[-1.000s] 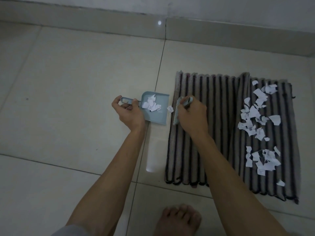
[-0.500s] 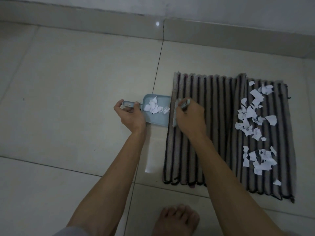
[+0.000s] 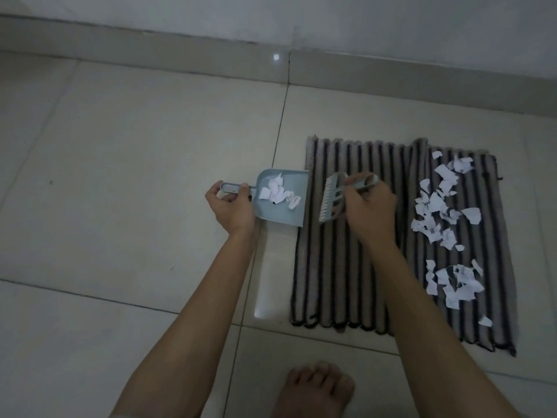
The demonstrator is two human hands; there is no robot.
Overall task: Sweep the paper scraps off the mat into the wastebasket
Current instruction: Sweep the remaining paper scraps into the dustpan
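— Head view, nearest first: what shows?
— A bare foot (image 3: 313, 390) on the tiled floor (image 3: 120, 176), then two forearms reaching forward.
— And the hands?
— Apart. The left hand (image 3: 232, 208) grips the handle of a blue dustpan (image 3: 281, 197); the right hand (image 3: 369, 206) is curled round a small brush (image 3: 331, 199).
— Where are the paper scraps?
— A few scraps in the pan (image 3: 278, 193); most paper scraps (image 3: 443, 230) lie on the right half of the striped mat (image 3: 346, 267). The pan's mouth meets the mat's left edge, the brush just beside it.
— Farthest?
— The baseboard (image 3: 150, 52) along the wall.
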